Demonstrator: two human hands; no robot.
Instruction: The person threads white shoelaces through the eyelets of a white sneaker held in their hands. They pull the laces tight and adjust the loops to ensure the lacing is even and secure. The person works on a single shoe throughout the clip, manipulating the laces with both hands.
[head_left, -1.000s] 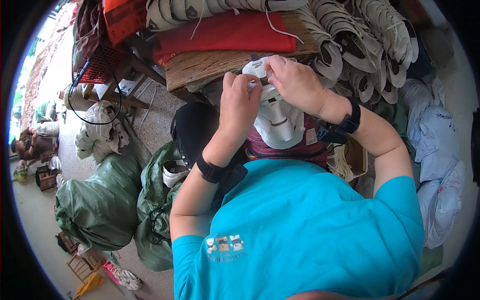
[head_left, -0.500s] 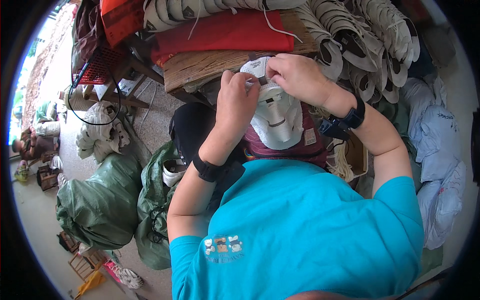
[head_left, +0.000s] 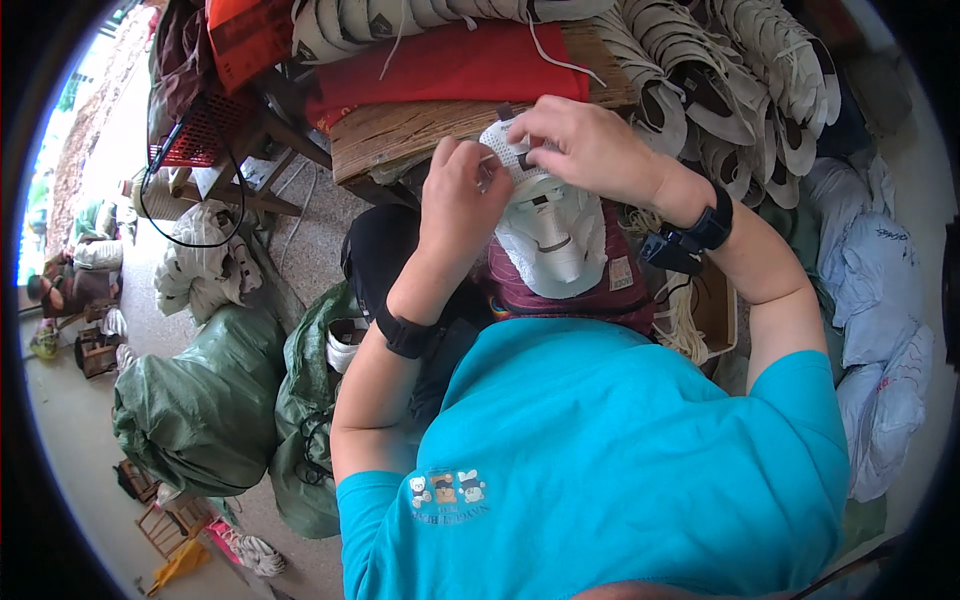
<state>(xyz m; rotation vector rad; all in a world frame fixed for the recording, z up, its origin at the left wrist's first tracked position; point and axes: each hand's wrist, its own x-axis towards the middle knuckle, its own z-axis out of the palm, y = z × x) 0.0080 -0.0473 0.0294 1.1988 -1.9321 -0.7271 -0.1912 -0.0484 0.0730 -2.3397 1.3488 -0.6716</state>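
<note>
Shoe upper (head_left: pixel 552 222), white, partly perforated

Shoemaking workshop, stacked pale shoe uppers (head_left: pixel 775 65), wooden worktable (head_left: pixel 400 145), bulging green sacks (head_left: pixel 200 410)

Wearer's hands (head_left: pixel 462 195) (head_left: pixel 590 150): two; wristbands (head_left: pixel 405 335) (head_left: pixel 712 222): two; upper (head_left: pixel 528 262) at hands: one; basket (head_left: pixel 200 130): one.

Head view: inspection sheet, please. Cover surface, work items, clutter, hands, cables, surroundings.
Surface: brown wooden tabletop bearing red cloth and stacked off-white shoe uppers.
Work item: white perforated shoe upper over maroon striped fabric.
Clutter: green plastic sacks; pale lace bundle; brown cardboard box.
Hands: left hand by the upper's far end, right hand over it; grips unclear.
Cables: thin black loop near red mesh plastic basket; possibly a handle.
Surroundings: another person, far left; whitish sacks, right.
</note>
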